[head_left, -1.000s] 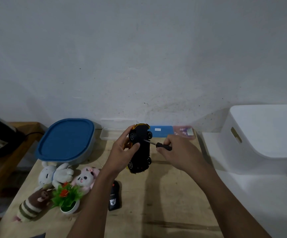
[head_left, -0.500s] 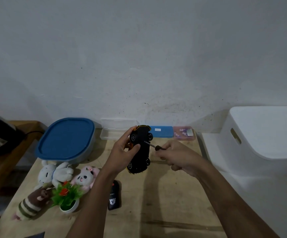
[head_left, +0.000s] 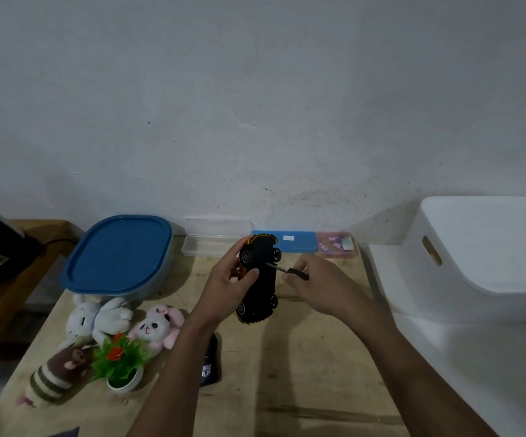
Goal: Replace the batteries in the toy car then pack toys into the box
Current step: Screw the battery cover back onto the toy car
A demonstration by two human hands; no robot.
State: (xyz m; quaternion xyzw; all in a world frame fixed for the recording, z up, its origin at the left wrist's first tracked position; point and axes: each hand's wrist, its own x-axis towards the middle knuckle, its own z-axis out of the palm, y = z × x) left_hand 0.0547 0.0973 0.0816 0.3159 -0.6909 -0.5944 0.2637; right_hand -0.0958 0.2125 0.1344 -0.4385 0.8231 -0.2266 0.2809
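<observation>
My left hand (head_left: 228,283) grips a black and orange toy car (head_left: 260,279), held above the wooden table (head_left: 302,373) with its black underside and wheels facing me. In my right hand (head_left: 321,287) I pinch a small screwdriver (head_left: 287,269) with a black handle, its metal tip touching the car's underside near the upper wheels. A blue-lidded box (head_left: 120,253) stands at the back left. A white plush bunny (head_left: 96,316), a pink plush (head_left: 157,326) and a striped brown plush (head_left: 55,373) lie at the front left.
A small potted fake plant (head_left: 120,361) stands among the plush toys. A black remote (head_left: 209,364) lies under my left forearm. A clear case (head_left: 211,244), a blue case (head_left: 293,241) and a pink case (head_left: 337,246) line the wall. A white bin (head_left: 482,257) sits on the right.
My right hand has turned and shifted slightly with the screwdriver while its tip stays on the car's underside. The left hand and the car have barely moved.
</observation>
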